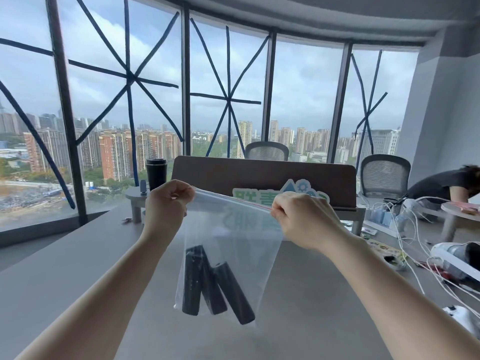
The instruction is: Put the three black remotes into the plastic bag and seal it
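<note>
A clear plastic zip bag [233, 242] hangs in the air above the grey table [78, 268]. Three black remotes [207, 284] rest at its bottom, fanned out side by side. My left hand [168, 203] pinches the bag's top left corner. My right hand [301, 216] pinches the top edge at the right, on the red zip strip [249, 202]. The strip runs taut between both hands; whether it is pressed closed along its length is unclear.
A brown desk divider [265, 175] with a green sign stands behind the bag. A black tumbler [156, 172] sits on a small riser at the left. White cables [405, 229] and clutter lie at the right. A person leans over at the far right, beside mesh chairs [384, 175].
</note>
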`<state>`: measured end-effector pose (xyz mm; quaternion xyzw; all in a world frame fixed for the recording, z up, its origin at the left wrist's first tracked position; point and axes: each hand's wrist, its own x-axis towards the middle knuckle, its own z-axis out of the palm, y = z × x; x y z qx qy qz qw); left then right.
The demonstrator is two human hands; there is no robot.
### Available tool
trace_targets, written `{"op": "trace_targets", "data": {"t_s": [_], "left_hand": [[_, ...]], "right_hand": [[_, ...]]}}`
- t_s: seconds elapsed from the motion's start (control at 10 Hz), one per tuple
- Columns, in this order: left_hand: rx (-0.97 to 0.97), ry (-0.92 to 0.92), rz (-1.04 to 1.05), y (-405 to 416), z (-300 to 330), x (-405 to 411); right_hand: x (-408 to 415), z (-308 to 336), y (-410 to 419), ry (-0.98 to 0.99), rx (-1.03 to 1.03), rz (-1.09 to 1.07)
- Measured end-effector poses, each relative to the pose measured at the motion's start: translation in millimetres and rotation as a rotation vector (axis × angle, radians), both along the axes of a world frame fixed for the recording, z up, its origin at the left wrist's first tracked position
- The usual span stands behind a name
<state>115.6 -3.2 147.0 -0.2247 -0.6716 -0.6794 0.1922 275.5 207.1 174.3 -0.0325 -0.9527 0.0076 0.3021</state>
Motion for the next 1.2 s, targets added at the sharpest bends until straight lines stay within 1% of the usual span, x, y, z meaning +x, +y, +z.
{"op": "trace_targets", "data": {"t_s": [0.1,0.3,0.4,0.5,0.6,0.7,0.8,0.9,1.0,1.1,1.2], "left_hand": [[0.034,-0.034,-0.028,-6,0,-7],[0.056,-0.076,-0.011,-18,-11,-36],[0.028,-0.136,0.027,-19,-24,-66],[-0.027,-0.179,0.062,-20,-29,-108],[0.022,-0.229,0.043,-24,-21,-152],[0.129,-0.227,0.061,-34,-4,-189],[0.178,-0.23,0.044,-50,-11,-215],[0.136,-0.288,0.07,-66,-55,-232],[0.095,-0.356,0.079,-81,-111,-229],[-0.006,-0.409,0.046,-90,-150,-212],[-0.108,-0.427,0.084,-105,-183,-193]], "right_hand": [[-1,3,-4,0.015,0.028,-0.015],[-35,-2,-10,0.065,-0.033,-0.006],[-81,-16,-7,0.062,-0.08,-0.023],[-144,-26,-4,0.053,-0.15,-0.021],[-205,-23,-7,0.099,-0.206,0.039],[-248,-11,-18,0.229,-0.188,0.129],[-274,-18,-28,0.3,-0.184,0.23],[-288,-59,-39,0.209,-0.245,0.249],[-283,-111,-48,0.039,-0.313,0.236],[-264,-144,-57,-0.176,-0.422,0.228],[-236,-161,-55,-0.259,-0.496,0.247]]}}
